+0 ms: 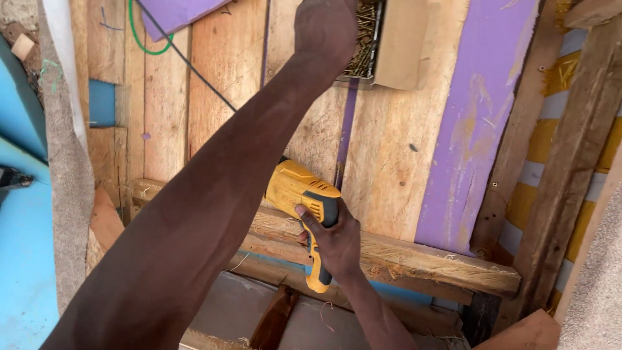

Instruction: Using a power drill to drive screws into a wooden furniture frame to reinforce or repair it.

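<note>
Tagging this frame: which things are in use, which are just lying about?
In use:
- yellow power drill, in right hand
- box of screws, left hand at it

Lying about:
- green cord
- purple board
- wooden offcut

The drill (304,210) is sitting at the centre, lying over the beam (414,256), in the right grip (334,243). At twelve o'clock the left grip (324,29) is resting at the screw box (372,39), which is sitting on the boards (382,162). The cable (188,61) is running toward eleven o'clock.
</note>
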